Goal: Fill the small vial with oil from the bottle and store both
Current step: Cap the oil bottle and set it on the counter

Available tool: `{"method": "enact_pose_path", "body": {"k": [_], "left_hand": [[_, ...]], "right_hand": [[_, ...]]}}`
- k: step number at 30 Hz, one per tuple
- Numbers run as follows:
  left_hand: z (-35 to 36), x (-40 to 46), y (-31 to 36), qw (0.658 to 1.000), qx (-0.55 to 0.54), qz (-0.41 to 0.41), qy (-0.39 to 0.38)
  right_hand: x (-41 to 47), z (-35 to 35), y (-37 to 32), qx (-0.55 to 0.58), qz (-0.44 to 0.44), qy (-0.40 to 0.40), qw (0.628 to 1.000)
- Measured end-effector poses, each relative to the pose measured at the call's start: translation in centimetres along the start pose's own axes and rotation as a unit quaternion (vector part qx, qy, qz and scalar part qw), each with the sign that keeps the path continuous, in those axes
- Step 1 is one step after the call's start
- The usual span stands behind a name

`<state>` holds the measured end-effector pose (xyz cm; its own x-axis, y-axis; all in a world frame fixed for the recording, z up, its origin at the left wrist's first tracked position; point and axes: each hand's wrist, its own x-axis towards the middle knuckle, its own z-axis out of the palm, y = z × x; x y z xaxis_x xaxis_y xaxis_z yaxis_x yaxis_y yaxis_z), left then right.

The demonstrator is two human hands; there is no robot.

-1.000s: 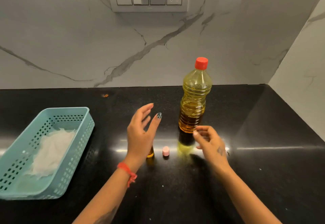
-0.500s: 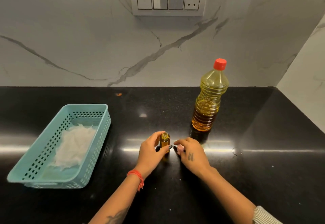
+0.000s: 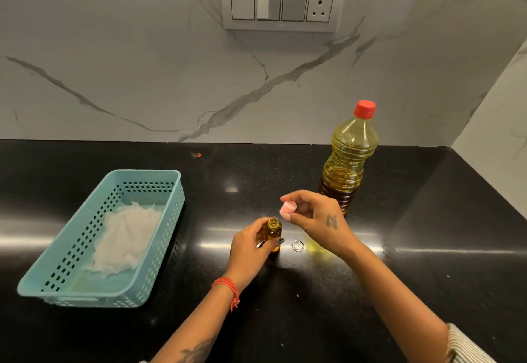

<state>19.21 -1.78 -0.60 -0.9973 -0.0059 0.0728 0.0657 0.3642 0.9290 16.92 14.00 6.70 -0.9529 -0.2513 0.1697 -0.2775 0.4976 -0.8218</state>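
the left hand (image 3: 251, 244) grips the filled vial (image 3: 273, 230) upright on the counter (image 3: 427, 277) to steady it while the right hand (image 3: 316, 217) pinches the pink cap (image 3: 287, 211) just above its mouth; capped bottle (image 3: 346, 160) stands behind.

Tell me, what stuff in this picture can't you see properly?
- Head view: the small vial, its lower body covered by the left hand, so the oil level is unclear.
- The pink cap, partly covered by the right hand.
- The oil bottle, base hidden behind that hand.
- Both arms, cut off by the bottom edge.
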Motion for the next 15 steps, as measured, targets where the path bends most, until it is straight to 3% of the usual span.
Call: {"method": "enact_pose_path", "body": {"k": [15], "left_hand": [[0.0, 0.2, -0.4, 1.0, -0.008, 0.008, 0.003]], "right_hand": [[1.9, 1.8, -0.4, -0.172, -0.036, -0.103, 0.979]]}}
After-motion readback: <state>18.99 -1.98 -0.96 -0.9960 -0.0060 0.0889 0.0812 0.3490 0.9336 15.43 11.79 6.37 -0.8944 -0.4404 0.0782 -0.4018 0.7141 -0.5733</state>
